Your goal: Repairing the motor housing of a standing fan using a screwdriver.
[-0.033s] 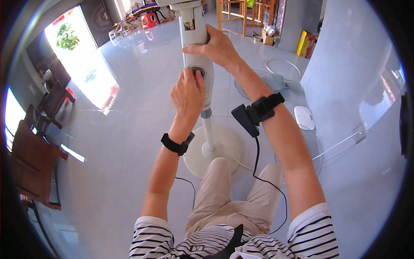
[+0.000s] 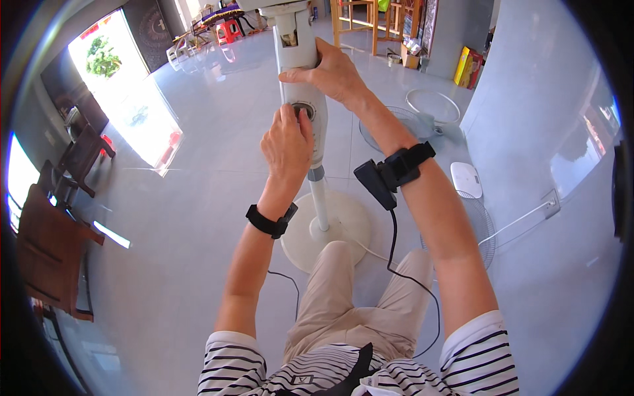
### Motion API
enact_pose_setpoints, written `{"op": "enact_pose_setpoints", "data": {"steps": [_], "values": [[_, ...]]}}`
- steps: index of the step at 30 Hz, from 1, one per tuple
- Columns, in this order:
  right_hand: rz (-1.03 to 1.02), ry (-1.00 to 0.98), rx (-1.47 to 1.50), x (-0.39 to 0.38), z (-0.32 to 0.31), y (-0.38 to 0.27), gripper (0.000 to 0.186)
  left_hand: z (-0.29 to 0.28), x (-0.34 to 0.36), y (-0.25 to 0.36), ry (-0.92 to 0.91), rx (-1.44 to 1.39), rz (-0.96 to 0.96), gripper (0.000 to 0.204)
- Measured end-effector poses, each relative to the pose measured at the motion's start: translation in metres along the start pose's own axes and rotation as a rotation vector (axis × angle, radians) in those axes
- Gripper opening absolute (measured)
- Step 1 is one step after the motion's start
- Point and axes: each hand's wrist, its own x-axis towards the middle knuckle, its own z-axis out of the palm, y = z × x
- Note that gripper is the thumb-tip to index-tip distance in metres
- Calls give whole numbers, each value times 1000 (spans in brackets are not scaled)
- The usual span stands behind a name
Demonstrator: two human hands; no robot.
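Observation:
A white pedestal fan stands in front of me, its control housing point(image 2: 318, 135) high on a thin pole point(image 2: 319, 206) above a round base point(image 2: 353, 218). My left hand point(image 2: 288, 144) is closed at the dark round knob point(image 2: 305, 110) on the housing's face; its thumb and fingers partly hide the knob. Just above, my right hand point(image 2: 337, 74) grips the fan's neck point(image 2: 294, 58) from the right, thumb across the front. An opening shows in the neck over that thumb. The fan's top is cut off by the picture's upper edge.
On the floor at right lie a fan blade point(image 2: 426, 123), a white ring point(image 2: 456, 105), a wire grille point(image 2: 485, 221) and a white flat scale point(image 2: 466, 180). A cord point(image 2: 522, 218) runs to the wall socket point(image 2: 550, 204). Wooden chairs point(image 2: 56, 247) stand at left.

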Motion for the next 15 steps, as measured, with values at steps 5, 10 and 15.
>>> {"op": "enact_pose_setpoints", "data": {"steps": [5,10,15], "values": [[23,0,-15,-1,2,0,64,3,-1,-1,49,-76,18,19],[7,-2,-31,0,3,1,64,11,-3,-1,91,-125,-35,20],[0,8,-59,-1,4,-1,63,15,-3,2,102,-126,-122,21]]}}
